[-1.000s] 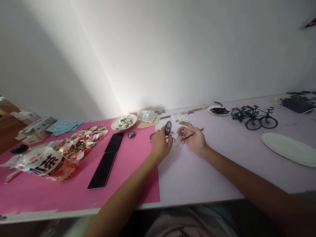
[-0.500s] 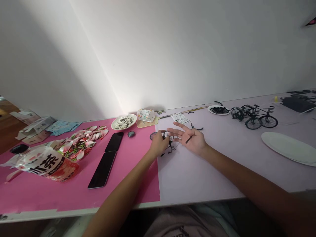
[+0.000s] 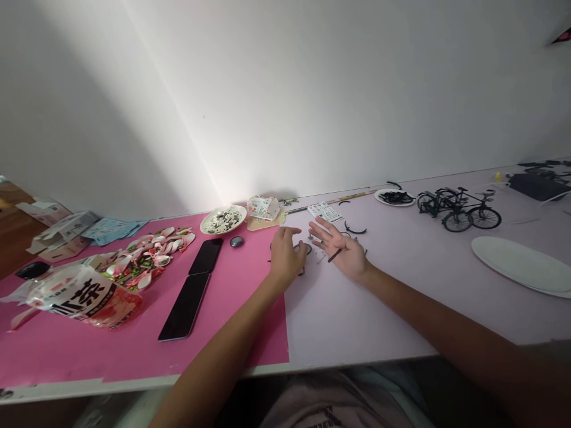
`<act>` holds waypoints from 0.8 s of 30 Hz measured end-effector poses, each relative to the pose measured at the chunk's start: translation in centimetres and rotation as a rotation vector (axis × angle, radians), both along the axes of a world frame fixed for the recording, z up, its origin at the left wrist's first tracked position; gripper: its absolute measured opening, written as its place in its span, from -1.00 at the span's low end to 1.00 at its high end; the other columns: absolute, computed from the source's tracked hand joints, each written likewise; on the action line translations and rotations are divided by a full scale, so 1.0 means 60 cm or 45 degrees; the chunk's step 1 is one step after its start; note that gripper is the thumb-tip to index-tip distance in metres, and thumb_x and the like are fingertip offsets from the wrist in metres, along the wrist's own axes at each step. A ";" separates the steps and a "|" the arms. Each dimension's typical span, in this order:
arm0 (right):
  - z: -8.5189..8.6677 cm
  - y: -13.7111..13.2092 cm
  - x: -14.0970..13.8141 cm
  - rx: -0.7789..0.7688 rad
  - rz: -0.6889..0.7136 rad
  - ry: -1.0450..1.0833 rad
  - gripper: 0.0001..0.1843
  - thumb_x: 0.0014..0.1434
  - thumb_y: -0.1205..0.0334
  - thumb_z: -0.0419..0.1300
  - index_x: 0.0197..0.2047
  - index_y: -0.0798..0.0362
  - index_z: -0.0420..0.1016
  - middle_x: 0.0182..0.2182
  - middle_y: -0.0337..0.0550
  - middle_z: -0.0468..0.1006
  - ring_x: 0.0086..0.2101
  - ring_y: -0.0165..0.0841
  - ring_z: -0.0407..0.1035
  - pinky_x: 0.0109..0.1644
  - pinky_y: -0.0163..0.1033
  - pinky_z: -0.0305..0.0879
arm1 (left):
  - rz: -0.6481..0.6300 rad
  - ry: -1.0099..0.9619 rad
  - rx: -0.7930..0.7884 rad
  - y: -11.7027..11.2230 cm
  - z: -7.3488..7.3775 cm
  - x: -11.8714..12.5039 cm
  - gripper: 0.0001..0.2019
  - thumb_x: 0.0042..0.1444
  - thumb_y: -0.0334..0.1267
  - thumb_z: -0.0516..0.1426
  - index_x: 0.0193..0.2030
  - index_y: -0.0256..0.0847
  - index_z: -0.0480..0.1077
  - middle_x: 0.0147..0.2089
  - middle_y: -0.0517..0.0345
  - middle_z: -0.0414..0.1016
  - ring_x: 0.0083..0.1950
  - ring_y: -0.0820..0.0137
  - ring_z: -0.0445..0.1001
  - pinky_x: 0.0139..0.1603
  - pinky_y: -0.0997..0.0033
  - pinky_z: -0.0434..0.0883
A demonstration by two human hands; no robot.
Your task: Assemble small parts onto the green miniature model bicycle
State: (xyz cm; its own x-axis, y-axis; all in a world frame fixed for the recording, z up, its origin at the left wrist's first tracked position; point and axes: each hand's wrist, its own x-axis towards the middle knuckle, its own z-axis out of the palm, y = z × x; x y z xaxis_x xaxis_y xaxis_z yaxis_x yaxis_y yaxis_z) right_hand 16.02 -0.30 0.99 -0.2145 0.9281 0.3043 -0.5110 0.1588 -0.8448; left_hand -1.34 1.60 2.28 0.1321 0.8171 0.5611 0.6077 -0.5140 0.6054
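Note:
My left hand (image 3: 288,257) hovers at the seam of the pink and pale mats, thumb and index finger apart, with nothing visible between them. Beneath and beside it lie small dark model-bicycle parts, among them a thin wheel (image 3: 307,249); the hand hides much of them. My right hand (image 3: 341,249) is turned palm up, its fingers spread. Across its palm a short dark stick-like piece (image 3: 334,255) is held near the thumb. Several little parts lie between and behind the hands, partly covered. A curved black piece (image 3: 355,229) rests beyond my right hand.
Small model bicycles (image 3: 464,211) stand on the right, near a white plate of black parts (image 3: 379,201) and an oval white plate (image 3: 513,261). A printed sheet (image 3: 325,211) lies behind. On the left are a phone-like black device (image 3: 190,297), a bottle (image 3: 89,297) and flower-like pieces (image 3: 151,252).
My left hand has released the wheel and spread its fingers. The wheel and frame now sit lower, mostly behind that hand. My right hand has shifted slightly left, still carrying the dark piece.

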 end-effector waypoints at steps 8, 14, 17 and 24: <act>-0.010 -0.015 -0.015 0.295 -0.197 -0.255 -0.07 -0.01 0.30 0.00 0.45 -0.29 0.06 0.49 -0.41 0.05 0.48 -0.23 -0.17 0.53 0.22 -0.34 | -0.672 -0.927 -0.481 -0.035 0.004 0.040 -0.77 0.08 -0.42 0.24 -0.18 -0.19 0.29 -0.17 0.07 0.52 -0.04 0.31 0.61 0.01 0.24 0.50; -0.006 -0.027 -0.019 0.421 -0.265 -0.386 -0.02 0.00 0.32 -0.02 0.50 -0.29 -0.07 0.53 -0.45 -0.10 0.49 -0.22 -0.25 0.52 0.23 -0.34 | -0.726 -1.083 -0.522 -0.045 0.005 0.048 -0.72 0.04 -0.43 0.29 -0.19 -0.20 0.29 -0.17 0.13 0.46 -0.05 0.33 0.61 -0.04 0.30 0.51; -0.007 -0.027 -0.020 0.427 -0.264 -0.397 0.00 -0.02 0.33 -0.03 0.51 -0.29 -0.09 0.53 -0.44 -0.10 0.49 -0.22 -0.26 0.52 0.24 -0.33 | -0.717 -1.085 -0.550 -0.046 0.005 0.047 -0.71 0.04 -0.42 0.30 -0.18 -0.20 0.28 -0.20 0.14 0.46 -0.05 0.31 0.61 -0.06 0.30 0.51; -0.004 -0.032 -0.025 0.408 -0.248 -0.377 -0.01 -0.02 0.30 0.00 0.50 -0.27 -0.06 0.52 -0.37 -0.05 0.48 -0.18 -0.21 0.51 0.26 -0.26 | -0.708 -1.065 -0.578 -0.045 0.000 0.048 -0.67 0.01 -0.47 0.26 -0.12 -0.19 0.28 -0.26 0.21 0.40 -0.08 0.35 0.59 -0.09 0.36 0.51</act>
